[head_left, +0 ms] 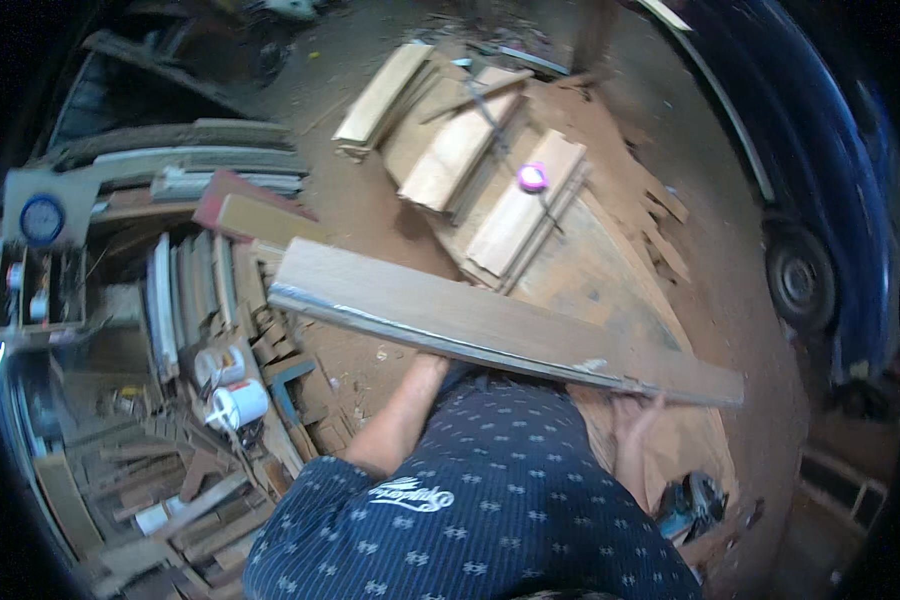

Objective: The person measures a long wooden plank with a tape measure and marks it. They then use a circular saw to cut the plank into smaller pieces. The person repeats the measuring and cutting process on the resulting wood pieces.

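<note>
Across your front, the long board point(490, 322) looks stiff, probably heavy; support it underneath, hands well apart. Your right hand point(634, 414) meets its near edge, your left hand is hidden; whether either's fingers pinch, I cannot tell.

Dark blue vehicle point(825, 130), right edge, wheel point(802, 280) showing. Left side: pale panel point(83, 193) with round blue disc point(42, 219), compartmented wooden box point(38, 329) just below. Maroon board point(210, 203) under a tan one. Two white buckets point(242, 404), close together; blue-grey angled piece point(285, 390) near them. Wood offcuts point(202, 468) heaped lower left. Teal-and-black tool point(678, 524) lower right, type unclear.
</note>
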The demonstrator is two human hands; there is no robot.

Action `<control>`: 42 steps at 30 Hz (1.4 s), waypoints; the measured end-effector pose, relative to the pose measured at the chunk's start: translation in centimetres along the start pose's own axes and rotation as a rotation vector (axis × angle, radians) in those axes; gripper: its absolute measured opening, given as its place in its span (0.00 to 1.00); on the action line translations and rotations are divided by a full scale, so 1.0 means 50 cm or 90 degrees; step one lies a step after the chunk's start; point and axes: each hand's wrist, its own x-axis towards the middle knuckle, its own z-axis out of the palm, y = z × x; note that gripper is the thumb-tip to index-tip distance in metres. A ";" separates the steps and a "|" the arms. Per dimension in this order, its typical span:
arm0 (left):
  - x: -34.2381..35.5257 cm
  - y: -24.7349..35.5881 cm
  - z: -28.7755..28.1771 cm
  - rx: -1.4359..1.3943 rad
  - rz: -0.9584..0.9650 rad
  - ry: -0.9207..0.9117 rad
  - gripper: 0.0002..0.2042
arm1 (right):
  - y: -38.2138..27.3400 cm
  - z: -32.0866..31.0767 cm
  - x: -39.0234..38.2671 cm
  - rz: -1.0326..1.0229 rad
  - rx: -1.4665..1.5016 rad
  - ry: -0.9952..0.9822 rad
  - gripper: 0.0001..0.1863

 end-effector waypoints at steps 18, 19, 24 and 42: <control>-0.139 0.069 0.412 1.313 -0.117 -0.369 0.40 | 0.138 0.131 -0.082 -0.067 0.188 -0.055 0.37; -0.119 0.034 0.408 1.415 -0.066 -0.450 0.46 | 0.150 0.134 -0.102 -0.030 0.202 -0.063 0.37; -0.092 -0.109 0.313 1.638 -0.118 -0.619 0.66 | 0.224 0.123 -0.160 0.014 0.186 -0.079 0.38; -0.413 -0.081 0.209 0.928 -0.344 -0.382 0.59 | -0.198 -0.303 -0.364 -0.371 -0.970 0.047 0.43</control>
